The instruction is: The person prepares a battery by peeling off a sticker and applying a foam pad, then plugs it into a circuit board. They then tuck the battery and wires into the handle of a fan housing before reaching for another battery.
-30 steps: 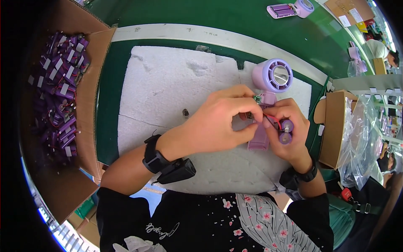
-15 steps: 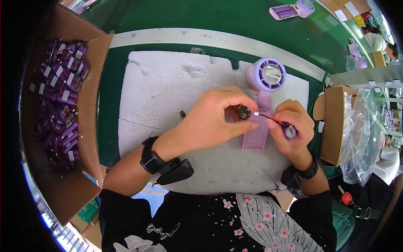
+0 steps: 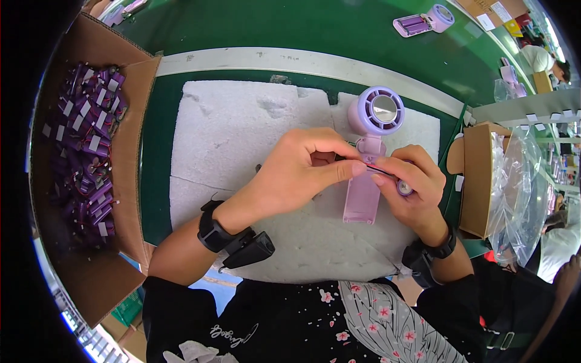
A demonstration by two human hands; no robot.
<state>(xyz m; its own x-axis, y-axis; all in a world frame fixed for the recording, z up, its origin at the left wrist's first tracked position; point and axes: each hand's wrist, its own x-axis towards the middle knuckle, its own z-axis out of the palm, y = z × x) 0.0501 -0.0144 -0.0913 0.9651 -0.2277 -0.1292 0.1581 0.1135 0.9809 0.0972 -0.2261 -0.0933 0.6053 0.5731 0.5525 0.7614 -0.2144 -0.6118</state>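
My left hand is closed, thumb and fingertips pinched at the end of thin red and black wires. The small circuit board it holds is mostly hidden behind its fingers. In my right hand is a purple cylindrical battery, its round end facing up, with the wires running between both hands. Beneath them a lilac handheld fan lies with its handle shell opened up, its round head pointing away from me. The fan rests on a white foam board.
At left stands a cardboard box full of purple batteries with wires. Beyond a pale rail, another fan lies on the green surface. A carton with clear plastic stands at right. Another person is far right.
My hands have drawn closer together, and the circuit board, visible before, has gone behind my left fingers. The right hand keeps hold of the battery.
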